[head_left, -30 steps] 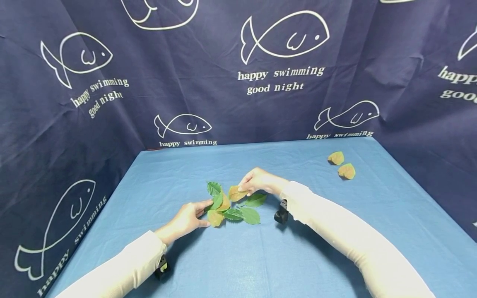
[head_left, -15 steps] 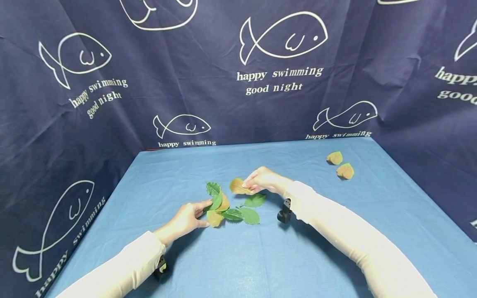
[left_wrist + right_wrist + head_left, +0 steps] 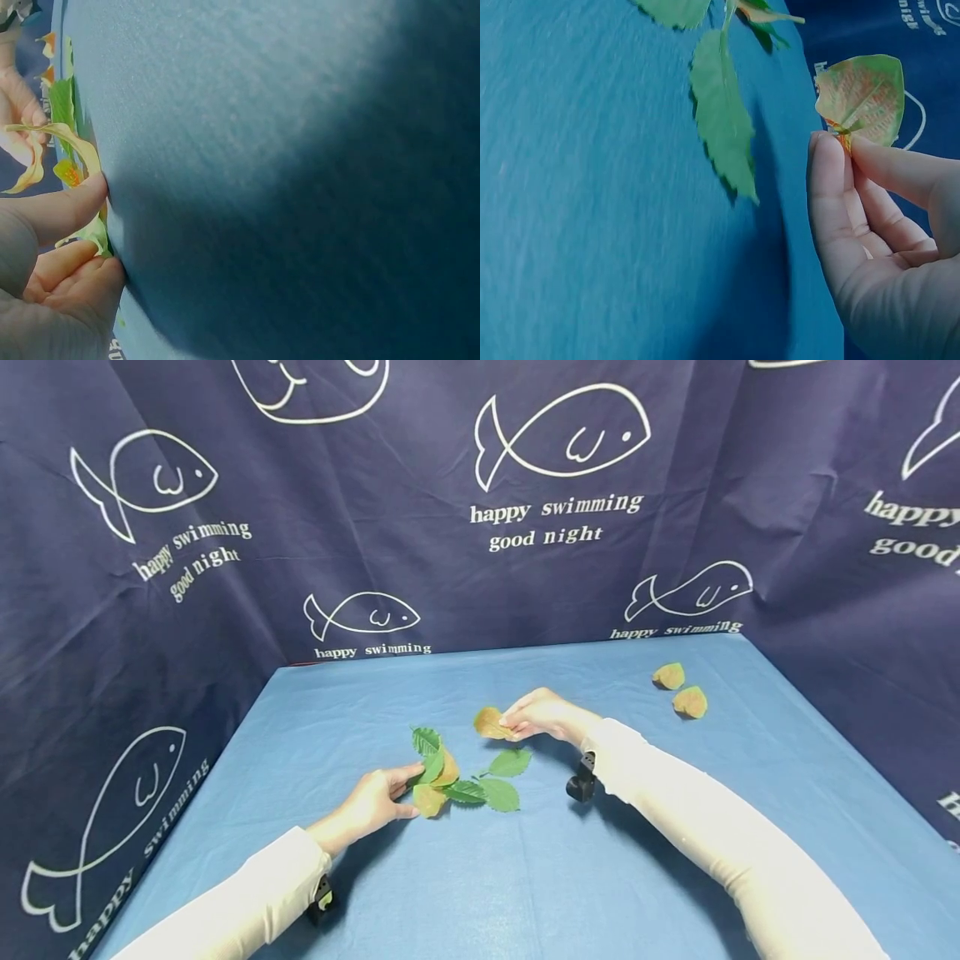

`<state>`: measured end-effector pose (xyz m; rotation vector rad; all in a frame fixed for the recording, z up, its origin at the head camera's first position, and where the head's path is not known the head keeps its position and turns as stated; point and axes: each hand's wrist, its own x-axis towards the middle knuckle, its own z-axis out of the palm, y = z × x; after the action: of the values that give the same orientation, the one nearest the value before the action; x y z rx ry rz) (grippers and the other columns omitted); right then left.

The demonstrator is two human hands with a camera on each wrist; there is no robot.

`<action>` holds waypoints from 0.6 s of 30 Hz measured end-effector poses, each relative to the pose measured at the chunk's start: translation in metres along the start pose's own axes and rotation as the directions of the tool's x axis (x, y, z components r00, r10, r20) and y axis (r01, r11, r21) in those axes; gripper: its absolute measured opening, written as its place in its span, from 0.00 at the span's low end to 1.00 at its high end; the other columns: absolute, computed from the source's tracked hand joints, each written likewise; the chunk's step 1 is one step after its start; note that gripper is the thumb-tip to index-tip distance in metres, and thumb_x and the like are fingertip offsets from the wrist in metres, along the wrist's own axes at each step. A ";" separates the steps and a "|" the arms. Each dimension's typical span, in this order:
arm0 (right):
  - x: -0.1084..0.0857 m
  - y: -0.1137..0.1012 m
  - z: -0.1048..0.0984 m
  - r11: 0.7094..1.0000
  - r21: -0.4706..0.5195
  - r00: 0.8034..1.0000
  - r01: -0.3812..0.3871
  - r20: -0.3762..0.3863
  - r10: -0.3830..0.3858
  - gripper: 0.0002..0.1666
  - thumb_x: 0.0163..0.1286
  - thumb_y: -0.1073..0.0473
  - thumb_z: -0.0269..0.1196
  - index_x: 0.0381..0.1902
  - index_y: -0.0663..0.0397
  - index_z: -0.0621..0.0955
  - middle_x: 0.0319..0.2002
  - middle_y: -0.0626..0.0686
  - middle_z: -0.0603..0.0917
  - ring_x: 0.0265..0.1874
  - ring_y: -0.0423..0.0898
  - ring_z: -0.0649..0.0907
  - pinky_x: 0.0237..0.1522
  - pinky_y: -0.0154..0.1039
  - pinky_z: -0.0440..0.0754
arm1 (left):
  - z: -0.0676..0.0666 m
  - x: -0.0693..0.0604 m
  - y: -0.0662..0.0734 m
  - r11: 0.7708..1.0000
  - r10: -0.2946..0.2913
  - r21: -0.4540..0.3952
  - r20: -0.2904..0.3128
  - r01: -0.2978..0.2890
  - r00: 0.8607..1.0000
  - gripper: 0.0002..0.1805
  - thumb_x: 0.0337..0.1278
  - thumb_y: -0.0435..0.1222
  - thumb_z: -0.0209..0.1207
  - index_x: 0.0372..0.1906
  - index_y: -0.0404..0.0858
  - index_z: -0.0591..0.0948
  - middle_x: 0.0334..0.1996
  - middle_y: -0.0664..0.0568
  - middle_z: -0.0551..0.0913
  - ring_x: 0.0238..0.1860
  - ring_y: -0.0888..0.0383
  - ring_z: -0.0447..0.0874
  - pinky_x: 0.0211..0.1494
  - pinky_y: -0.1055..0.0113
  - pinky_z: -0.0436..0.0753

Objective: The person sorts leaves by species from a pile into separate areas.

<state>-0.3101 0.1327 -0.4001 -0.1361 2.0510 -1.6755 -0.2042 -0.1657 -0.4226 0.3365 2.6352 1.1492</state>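
A flower sprig with serrated green leaves [image 3: 500, 794] and yellow-orange petals [image 3: 429, 801] lies on the blue cloth in the head view. My left hand [image 3: 372, 802] holds its left side, the thumb at a lower petal and the fingers by a green leaf [image 3: 94, 234]; part of this grip is hidden. My right hand [image 3: 545, 714] pinches a loose, green-edged orange petal [image 3: 866, 97] by its narrow base between thumb and forefinger. In the head view that petal is held above and right of the sprig, apart from it.
Two similar petals, a farther one [image 3: 669, 676] and a nearer one [image 3: 690, 702], lie at the back right of the cloth-covered table [image 3: 480, 885]. A dark blue curtain [image 3: 420, 468] printed with white fish hangs around the back and sides.
My right hand has moved up and to the right with the petal, away from the sprig. My left hand has stayed at the sprig. The head view has shifted slightly.
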 end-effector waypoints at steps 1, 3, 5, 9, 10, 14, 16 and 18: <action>0.000 0.000 -0.002 1.000 0.011 1.000 -0.005 -0.010 0.005 0.18 0.63 0.72 0.64 0.50 0.78 0.79 0.27 0.52 0.84 0.25 0.42 0.85 0.42 0.38 0.89 | 0.000 0.000 0.000 1.000 0.003 0.001 0.001 -0.003 1.000 0.38 0.45 0.26 0.70 0.67 0.37 0.72 0.68 0.42 0.69 0.65 0.41 0.72 0.63 0.57 0.80; 0.000 0.001 -0.007 0.999 0.030 1.000 -0.009 -0.027 0.010 0.19 0.63 0.72 0.63 0.51 0.79 0.78 0.26 0.52 0.85 0.26 0.42 0.86 0.43 0.39 0.89 | -0.001 0.001 0.000 1.000 0.006 0.000 0.005 -0.006 1.000 0.38 0.45 0.26 0.70 0.67 0.37 0.72 0.68 0.42 0.69 0.65 0.41 0.72 0.63 0.57 0.79; 0.001 0.002 -0.011 0.999 0.045 0.999 -0.012 -0.042 0.014 0.20 0.63 0.71 0.63 0.52 0.79 0.78 0.27 0.52 0.85 0.27 0.42 0.86 0.44 0.40 0.89 | -0.002 0.000 0.000 1.000 0.005 -0.002 0.005 -0.005 1.000 0.38 0.45 0.26 0.70 0.67 0.37 0.72 0.68 0.42 0.69 0.65 0.41 0.72 0.64 0.57 0.79; 0.002 0.003 -0.022 0.997 0.077 0.997 -0.004 -0.076 0.010 0.22 0.64 0.71 0.63 0.54 0.80 0.76 0.27 0.51 0.85 0.27 0.41 0.85 0.44 0.38 0.89 | -0.001 0.000 0.000 1.000 -0.004 -0.003 0.003 0.004 1.000 0.38 0.46 0.27 0.70 0.67 0.37 0.73 0.69 0.42 0.69 0.65 0.42 0.72 0.64 0.57 0.79; 0.002 0.004 -0.025 0.997 0.076 0.997 0.001 -0.080 0.005 0.22 0.64 0.71 0.63 0.54 0.80 0.75 0.27 0.51 0.85 0.28 0.41 0.85 0.44 0.38 0.89 | -0.001 0.000 0.000 1.000 -0.008 -0.004 0.002 0.008 1.000 0.38 0.46 0.27 0.70 0.67 0.38 0.73 0.69 0.43 0.69 0.65 0.42 0.72 0.64 0.57 0.79; 0.002 0.005 -0.036 0.995 0.104 0.995 -0.001 -0.097 0.011 0.23 0.65 0.71 0.62 0.56 0.80 0.74 0.26 0.48 0.85 0.28 0.40 0.85 0.44 0.36 0.88 | -0.001 0.000 -0.001 1.000 -0.011 0.002 0.000 0.011 1.000 0.38 0.46 0.28 0.71 0.67 0.39 0.73 0.69 0.44 0.69 0.65 0.42 0.72 0.64 0.57 0.79; 0.001 0.006 -0.040 0.992 0.122 0.994 -0.005 -0.107 0.019 0.23 0.65 0.71 0.62 0.56 0.80 0.73 0.26 0.48 0.85 0.28 0.40 0.85 0.43 0.35 0.88 | 0.000 0.001 -0.002 1.000 -0.008 0.007 0.000 0.008 1.000 0.38 0.46 0.28 0.71 0.67 0.39 0.73 0.69 0.44 0.69 0.65 0.42 0.72 0.64 0.57 0.79; 0.001 0.009 -0.045 0.991 0.130 0.993 -0.011 -0.119 0.027 0.23 0.66 0.71 0.61 0.56 0.79 0.73 0.26 0.48 0.85 0.28 0.40 0.84 0.41 0.33 0.88 | 0.000 0.001 -0.003 1.000 -0.002 0.009 0.001 0.002 1.000 0.38 0.46 0.28 0.71 0.67 0.39 0.73 0.69 0.44 0.69 0.65 0.42 0.72 0.64 0.57 0.79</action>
<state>-0.3280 0.1744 -0.4027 0.0282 2.0143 -1.8392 -0.2052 -0.1676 -0.4245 0.3359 2.6398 1.1365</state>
